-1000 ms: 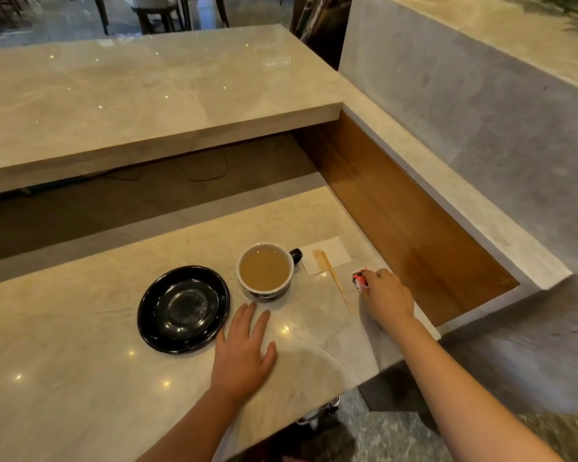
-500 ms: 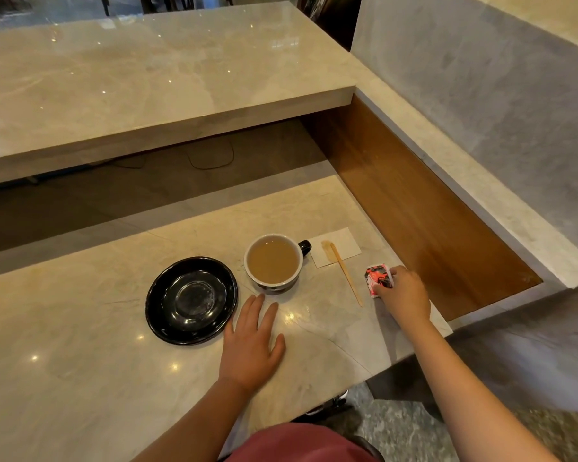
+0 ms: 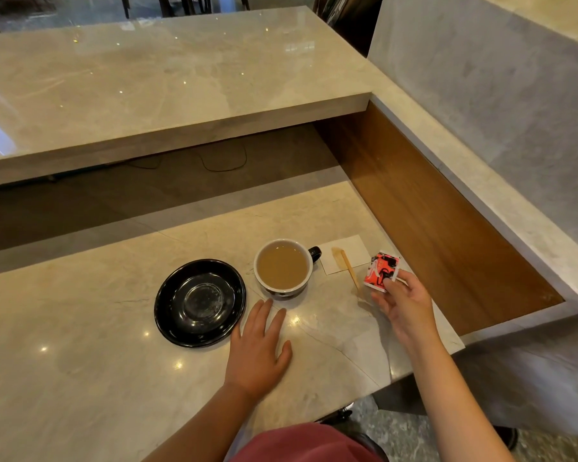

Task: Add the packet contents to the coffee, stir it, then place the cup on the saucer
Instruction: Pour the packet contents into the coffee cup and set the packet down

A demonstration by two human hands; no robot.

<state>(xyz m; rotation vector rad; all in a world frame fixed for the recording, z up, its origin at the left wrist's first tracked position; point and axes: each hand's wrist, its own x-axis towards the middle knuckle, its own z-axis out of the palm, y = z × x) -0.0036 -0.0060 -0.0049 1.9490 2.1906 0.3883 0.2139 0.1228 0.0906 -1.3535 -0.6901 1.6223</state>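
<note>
A cup (image 3: 282,288) with a white inside and dark outside, full of light brown coffee, stands on the marble counter. Left of it lies an empty black saucer (image 3: 200,303). My right hand (image 3: 402,303) holds a small red, black and white packet (image 3: 380,270) lifted just above the counter, right of the cup. A wooden stirrer (image 3: 347,266) lies partly on a white napkin (image 3: 346,253) between cup and packet. My left hand (image 3: 259,350) rests flat on the counter just in front of the cup, fingers spread, holding nothing.
A higher marble shelf (image 3: 167,91) overhangs behind the counter. A wood-lined wall (image 3: 431,215) and a marble ledge (image 3: 481,181) close off the right side. The counter's near right edge (image 3: 424,365) drops to the floor beside my right forearm.
My right hand has picked the packet up off the counter and turned it upward. The left hand has stayed flat by the cup.
</note>
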